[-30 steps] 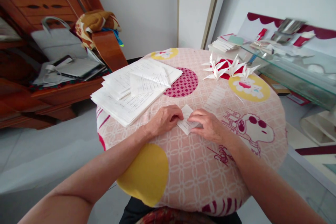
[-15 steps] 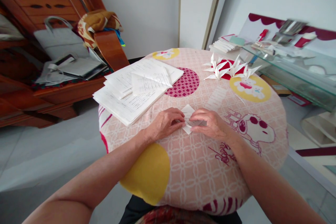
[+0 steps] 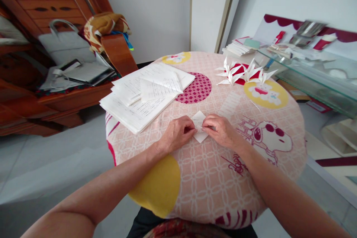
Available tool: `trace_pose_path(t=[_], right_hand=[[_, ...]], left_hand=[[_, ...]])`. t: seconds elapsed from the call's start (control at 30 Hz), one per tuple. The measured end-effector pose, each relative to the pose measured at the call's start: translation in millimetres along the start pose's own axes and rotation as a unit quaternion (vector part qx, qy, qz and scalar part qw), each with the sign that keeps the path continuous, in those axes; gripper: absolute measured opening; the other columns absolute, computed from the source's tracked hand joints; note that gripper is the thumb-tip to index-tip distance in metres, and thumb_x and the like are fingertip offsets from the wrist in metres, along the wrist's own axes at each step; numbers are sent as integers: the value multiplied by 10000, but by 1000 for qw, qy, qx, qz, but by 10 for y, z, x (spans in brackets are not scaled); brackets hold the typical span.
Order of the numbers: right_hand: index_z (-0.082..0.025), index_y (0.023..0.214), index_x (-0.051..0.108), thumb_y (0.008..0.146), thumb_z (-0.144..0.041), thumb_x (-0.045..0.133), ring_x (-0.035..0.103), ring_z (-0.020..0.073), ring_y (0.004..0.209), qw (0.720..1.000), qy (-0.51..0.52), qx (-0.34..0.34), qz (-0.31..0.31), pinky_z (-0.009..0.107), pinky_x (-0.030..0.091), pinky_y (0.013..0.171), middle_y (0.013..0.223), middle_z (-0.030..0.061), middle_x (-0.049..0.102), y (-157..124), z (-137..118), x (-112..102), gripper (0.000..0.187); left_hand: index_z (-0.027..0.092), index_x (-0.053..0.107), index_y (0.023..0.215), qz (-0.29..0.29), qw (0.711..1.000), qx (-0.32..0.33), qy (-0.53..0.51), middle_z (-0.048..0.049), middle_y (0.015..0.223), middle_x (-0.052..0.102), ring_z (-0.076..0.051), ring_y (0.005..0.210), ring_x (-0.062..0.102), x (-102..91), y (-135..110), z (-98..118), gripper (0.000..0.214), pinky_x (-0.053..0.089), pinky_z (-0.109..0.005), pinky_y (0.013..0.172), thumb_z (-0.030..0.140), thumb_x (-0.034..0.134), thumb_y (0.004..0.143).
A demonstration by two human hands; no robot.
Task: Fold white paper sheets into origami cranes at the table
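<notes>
A small folded square of white paper [image 3: 200, 137] lies diamond-wise on the round cloth-covered table [image 3: 206, 178], with faint writing on it. My left hand [image 3: 181, 131] pinches its left corner between thumb and fingers. At the opposite corner, my right hand [image 3: 220, 129] grips the paper the same way, fingers closed. The side corners are hidden under my fingertips; the top and bottom points show. Beyond my right hand lies a pale paper strip [image 3: 230, 105].
Left on the table is a stack of written sheets [image 3: 134, 113], a folded sheet [image 3: 160, 87] on top. Several white paper cranes [image 3: 230, 72] stand at the back right. A glass shelf [image 3: 312, 81] with clutter borders the right side; a wooden bench [image 3: 78, 96] is at left.
My right hand's fingers have closed from a looser, spread pose onto the paper's right corner. The left hand stays at its corner, nearly unmoved.
</notes>
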State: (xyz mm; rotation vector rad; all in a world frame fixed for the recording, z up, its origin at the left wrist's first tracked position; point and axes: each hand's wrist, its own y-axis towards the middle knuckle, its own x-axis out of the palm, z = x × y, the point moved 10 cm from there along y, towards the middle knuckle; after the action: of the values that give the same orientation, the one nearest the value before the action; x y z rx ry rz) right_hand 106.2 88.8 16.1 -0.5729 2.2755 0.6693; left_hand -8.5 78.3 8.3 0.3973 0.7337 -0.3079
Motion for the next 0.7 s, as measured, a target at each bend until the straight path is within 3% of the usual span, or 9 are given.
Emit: trace_pose_path(t=[0.33,0.7], right_hand=[[-187,643,557,836,-86,647,535,154,714,997,-30,45,47,285,390,660,712,2,553,33,45,28,236],[-191,687,559,836,-77,641,561,178,773,998,-28,45,46,308,420,719,776,29,587,1,74,41,205]], left_hand=[[149,646,645,30,998,-57,-1,-27,819,648,-112,680,587,-22,-38,-78,184,443,-242,626,138,624,828],[145,593,613,21,995,-93,41,-21,803,606,-105,652,547,8,-50,-98,219,420,-248,623,136,637,827]])
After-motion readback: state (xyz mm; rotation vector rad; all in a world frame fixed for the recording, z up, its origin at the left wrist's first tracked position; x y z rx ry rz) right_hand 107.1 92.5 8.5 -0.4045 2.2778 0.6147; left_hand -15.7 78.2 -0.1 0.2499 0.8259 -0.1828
